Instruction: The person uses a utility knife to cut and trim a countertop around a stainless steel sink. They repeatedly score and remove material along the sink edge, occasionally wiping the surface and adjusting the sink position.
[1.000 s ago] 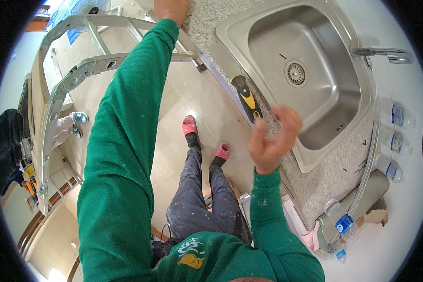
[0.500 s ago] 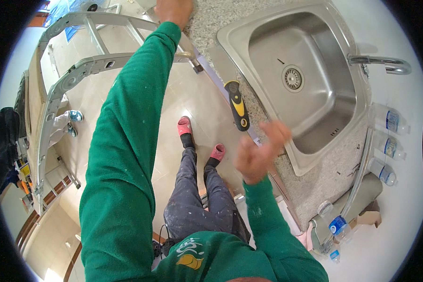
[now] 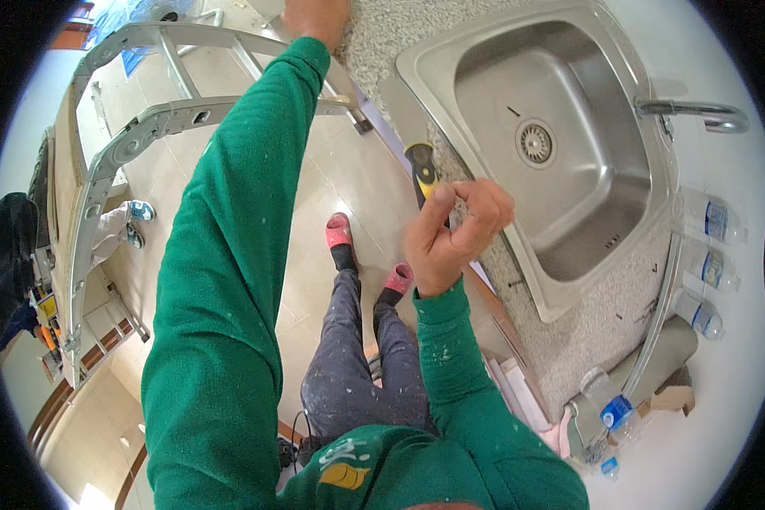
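Note:
My right hand (image 3: 457,236) is raised near the front edge of the granite countertop (image 3: 542,361), fingers curled in toward the thumb. Whatever they pinch, if anything, is too small or hidden to make out. Behind it lies a putty knife with a black and yellow handle (image 3: 421,161), its lower part covered by my hand. The knife's wide grey blade (image 3: 402,110) rests along the counter edge beside the steel sink (image 3: 561,195). At the top rim, my left hand (image 3: 317,19) reaches far forward by the counter edge. Its fingers are cut off from view.
A chrome faucet (image 3: 693,112) reaches over the sink, which holds a small dark piece (image 3: 513,111). Dark bits resembling screws (image 3: 618,318) lie on the counter near several water bottles (image 3: 712,268). An aluminium ladder (image 3: 157,119) stands at left; another person's shoes (image 3: 140,211) show beyond it.
My right hand has moved left and now covers the lower part of the knife handle. Its fingers, smeared by motion before, now show curled. My left arm has barely shifted.

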A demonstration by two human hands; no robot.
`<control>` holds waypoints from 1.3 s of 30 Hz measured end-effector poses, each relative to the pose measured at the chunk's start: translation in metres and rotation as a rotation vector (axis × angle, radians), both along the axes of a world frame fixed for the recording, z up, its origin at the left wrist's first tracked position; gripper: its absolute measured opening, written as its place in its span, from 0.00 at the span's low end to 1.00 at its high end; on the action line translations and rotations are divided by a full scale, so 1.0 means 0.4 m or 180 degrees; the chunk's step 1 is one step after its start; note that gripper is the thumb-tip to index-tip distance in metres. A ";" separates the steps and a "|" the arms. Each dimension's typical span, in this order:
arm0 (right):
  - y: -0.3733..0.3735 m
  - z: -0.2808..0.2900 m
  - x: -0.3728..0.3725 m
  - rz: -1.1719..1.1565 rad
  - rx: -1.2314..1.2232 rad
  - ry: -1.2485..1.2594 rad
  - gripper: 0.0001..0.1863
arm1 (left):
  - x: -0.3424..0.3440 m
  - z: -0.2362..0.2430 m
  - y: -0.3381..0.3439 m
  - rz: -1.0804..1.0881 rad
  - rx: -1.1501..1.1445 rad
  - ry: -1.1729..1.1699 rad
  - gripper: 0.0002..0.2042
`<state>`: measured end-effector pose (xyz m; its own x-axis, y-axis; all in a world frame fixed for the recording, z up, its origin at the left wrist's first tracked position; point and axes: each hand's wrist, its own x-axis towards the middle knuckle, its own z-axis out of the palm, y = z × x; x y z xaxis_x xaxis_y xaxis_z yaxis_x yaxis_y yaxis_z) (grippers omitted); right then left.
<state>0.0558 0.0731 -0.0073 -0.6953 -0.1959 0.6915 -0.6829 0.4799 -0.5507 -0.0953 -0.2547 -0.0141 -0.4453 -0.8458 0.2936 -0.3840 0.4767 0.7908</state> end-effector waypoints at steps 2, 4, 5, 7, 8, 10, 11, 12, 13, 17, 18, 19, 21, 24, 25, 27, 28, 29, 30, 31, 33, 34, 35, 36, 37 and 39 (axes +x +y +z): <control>0.041 -0.012 -0.001 -0.0198 -0.0156 -0.0438 0.11 | 0.001 -0.017 0.014 -0.0007 0.0082 0.0016 0.25; 0.086 0.001 0.019 -0.0180 -0.0358 -0.0616 0.13 | 0.003 -0.034 -0.002 -0.0019 -0.0022 -0.0067 0.25; 0.076 0.012 0.029 -0.0128 -0.0149 -0.0570 0.14 | 0.015 -0.051 0.005 -0.0051 -0.0026 -0.0146 0.26; 0.010 0.041 0.045 0.0000 0.0239 -0.0458 0.17 | 0.021 -0.060 0.000 0.0025 -0.0071 -0.0149 0.26; -0.037 0.067 0.031 0.0016 0.0371 -0.0568 0.17 | 0.014 -0.048 0.000 0.0062 -0.0116 -0.0125 0.26; -0.026 0.045 0.018 0.0036 0.0708 -0.0749 0.16 | 0.021 -0.025 0.029 0.0030 -0.0007 -0.0145 0.26; -0.017 0.028 0.010 0.0057 0.0875 -0.0843 0.15 | 0.023 -0.017 0.036 0.0024 0.0045 -0.0159 0.26; -0.006 0.015 -0.005 0.0106 0.0617 -0.0840 0.13 | 0.015 -0.001 0.030 0.0010 0.0043 -0.0145 0.26; 0.005 0.015 -0.019 0.0235 0.0631 -0.0777 0.13 | 0.012 0.005 0.026 -0.0005 0.0071 -0.0148 0.26; 0.015 0.016 -0.046 0.0463 0.0676 -0.0618 0.13 | 0.017 -0.005 0.036 0.0005 0.0051 -0.0291 0.25; 0.017 0.017 -0.046 0.0445 0.0686 -0.0603 0.13 | 0.014 -0.006 0.032 0.0026 0.0059 -0.0269 0.25; 0.017 0.028 -0.044 0.0454 0.0750 -0.0599 0.14 | 0.017 -0.006 0.028 0.0054 0.0066 -0.0255 0.25; 0.029 0.065 -0.032 0.0468 0.0878 -0.0592 0.15 | 0.022 -0.010 0.028 0.0091 0.0047 -0.0167 0.25; 0.134 0.094 0.011 0.0255 0.0329 -0.0113 0.17 | 0.015 -0.001 0.044 0.0034 0.0036 -0.0075 0.24; 0.135 0.089 0.010 0.0238 0.0369 -0.0106 0.17 | 0.015 0.009 0.049 -0.0006 0.0071 -0.0164 0.24; 0.134 0.077 0.009 0.0196 0.0451 -0.0083 0.18 | 0.006 -0.004 0.037 -0.0140 -0.0270 -0.0459 0.24; 0.108 0.069 0.000 0.0191 0.0516 -0.0071 0.19 | 0.013 -0.047 -0.007 -0.0201 -0.0652 -0.0682 0.24; 0.061 0.049 -0.028 0.0173 0.0569 -0.0051 0.19 | 0.014 -0.067 -0.030 -0.0274 -0.1045 -0.0899 0.24; 0.016 0.023 -0.071 0.0156 0.0542 0.0000 0.19 | -0.003 -0.042 -0.037 -0.0199 -0.0752 -0.0608 0.24; 0.017 0.026 -0.070 0.0227 0.0521 -0.0089 0.19 | 0.008 -0.051 -0.001 -0.0182 -0.0344 -0.0390 0.23; 0.032 0.045 -0.062 0.0371 0.0473 -0.0283 0.18 | 0.042 -0.068 0.044 -0.0138 0.0055 -0.0267 0.23; 0.071 0.048 -0.042 0.0539 0.0471 -0.0229 0.15 | 0.033 -0.050 0.026 -0.0073 -0.0051 -0.0265 0.23; 0.106 0.041 -0.039 0.0542 0.0368 -0.0159 0.16 | 0.013 -0.032 0.009 -0.0016 -0.0148 -0.0246 0.23; 0.154 0.037 -0.010 0.0511 0.0341 -0.0168 0.16 | 0.010 -0.024 0.033 0.0065 -0.0096 -0.0133 0.23; 0.176 0.051 0.007 0.0503 0.0277 -0.0163 0.17 | 0.010 -0.019 0.034 0.0048 -0.0073 -0.0179 0.24; 0.158 0.027 -0.009 0.0535 0.0301 -0.0237 0.16 | 0.010 -0.006 0.034 0.0017 -0.0028 -0.0262 0.24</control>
<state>0.0523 0.1363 0.0037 -0.6957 -0.3752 0.6125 -0.7170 0.4146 -0.5604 -0.0911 -0.2412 -0.0167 -0.4639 -0.8458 0.2635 -0.4500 0.4812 0.7523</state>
